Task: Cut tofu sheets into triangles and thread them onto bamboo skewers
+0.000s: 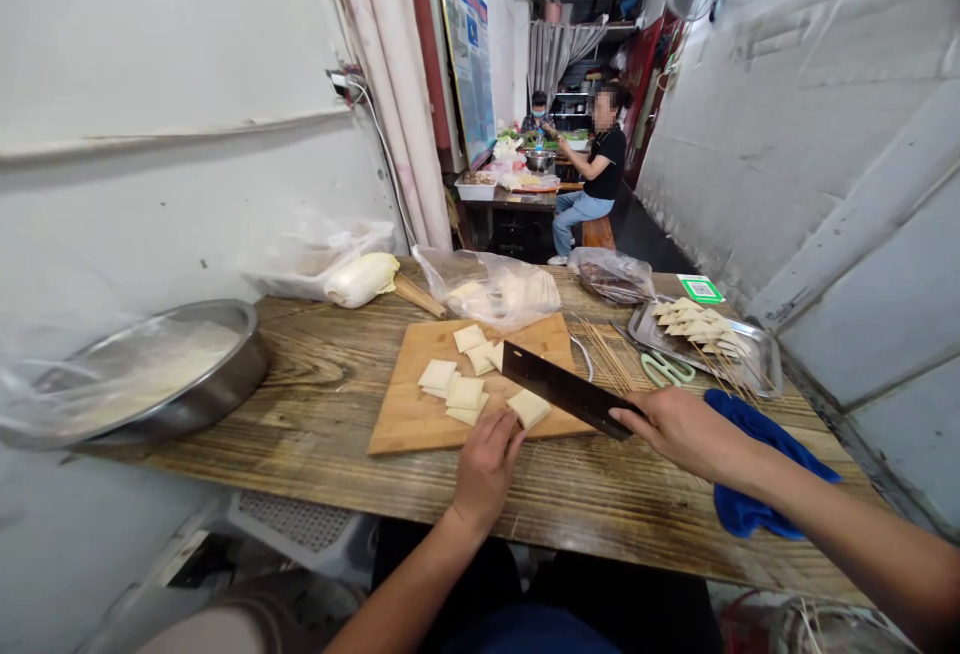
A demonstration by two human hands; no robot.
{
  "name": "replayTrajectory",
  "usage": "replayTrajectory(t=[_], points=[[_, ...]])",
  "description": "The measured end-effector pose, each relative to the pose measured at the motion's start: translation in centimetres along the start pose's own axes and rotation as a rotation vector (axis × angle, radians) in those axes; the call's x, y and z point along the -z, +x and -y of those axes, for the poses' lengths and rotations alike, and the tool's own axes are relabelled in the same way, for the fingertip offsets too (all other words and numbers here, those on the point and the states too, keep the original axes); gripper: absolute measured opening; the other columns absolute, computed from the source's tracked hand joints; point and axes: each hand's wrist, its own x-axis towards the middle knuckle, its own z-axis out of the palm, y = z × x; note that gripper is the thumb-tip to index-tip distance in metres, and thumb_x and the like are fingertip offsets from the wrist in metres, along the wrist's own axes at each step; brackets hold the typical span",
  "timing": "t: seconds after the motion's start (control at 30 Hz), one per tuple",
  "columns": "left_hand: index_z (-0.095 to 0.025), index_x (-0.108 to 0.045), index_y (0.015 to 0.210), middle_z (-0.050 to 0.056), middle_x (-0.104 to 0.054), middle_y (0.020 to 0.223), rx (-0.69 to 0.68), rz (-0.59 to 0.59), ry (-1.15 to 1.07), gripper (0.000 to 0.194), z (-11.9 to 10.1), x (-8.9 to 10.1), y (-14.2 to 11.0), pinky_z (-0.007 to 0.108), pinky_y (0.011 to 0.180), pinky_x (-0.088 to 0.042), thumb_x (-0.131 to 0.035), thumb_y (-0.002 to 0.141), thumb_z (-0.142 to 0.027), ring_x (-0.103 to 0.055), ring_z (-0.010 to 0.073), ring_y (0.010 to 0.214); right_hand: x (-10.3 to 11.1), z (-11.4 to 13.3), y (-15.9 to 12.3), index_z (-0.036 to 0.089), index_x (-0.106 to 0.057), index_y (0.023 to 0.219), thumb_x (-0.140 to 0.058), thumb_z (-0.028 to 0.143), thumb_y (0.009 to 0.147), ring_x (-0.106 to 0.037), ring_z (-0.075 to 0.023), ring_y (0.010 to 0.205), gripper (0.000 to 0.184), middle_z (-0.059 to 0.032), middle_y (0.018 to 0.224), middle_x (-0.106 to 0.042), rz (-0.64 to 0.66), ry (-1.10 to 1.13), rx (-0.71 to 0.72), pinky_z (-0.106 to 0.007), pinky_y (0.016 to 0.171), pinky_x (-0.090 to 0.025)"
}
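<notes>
My right hand is closed around the handle of a dark cleaver, its broad blade slanting up to the left over a wooden cutting board. Under the blade's lower edge lies a stack of pale square sheets, which look like tofu skin. At that stack's near left corner is my left hand, fingers curled and together, the tips against the sheets. More pale squares lie in small overlapping piles on the board's left and middle. The blade's tip partly covers one pile at the back.
Behind the board sits a clear bag of pale food, beside a cabbage. A large metal basin stands left. To the right are wooden skewers, green-handled scissors, a metal tray of skewered pieces and a blue cloth. Two people sit farther back.
</notes>
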Motion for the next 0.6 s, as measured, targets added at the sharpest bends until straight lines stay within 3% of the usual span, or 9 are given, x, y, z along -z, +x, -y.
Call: replayTrajectory(t=[0.6], points=[[-0.016,-0.058,0.107,0.012,-0.059,0.109,-0.018,0.069,0.052,0.027,-0.77,0.22,0.21,0.04,0.087,-0.049,-0.05,0.082,-0.015,-0.055,0.0215,0.103,0.44,0.16,0.58,0.018,-0.061,0.073,-0.033,0.039,0.091,-0.059,-0.0161,0.06,0.039,-0.0063,0.066,-0.064,0.032,-0.032,0.019,-0.022,0.053,-0.033]])
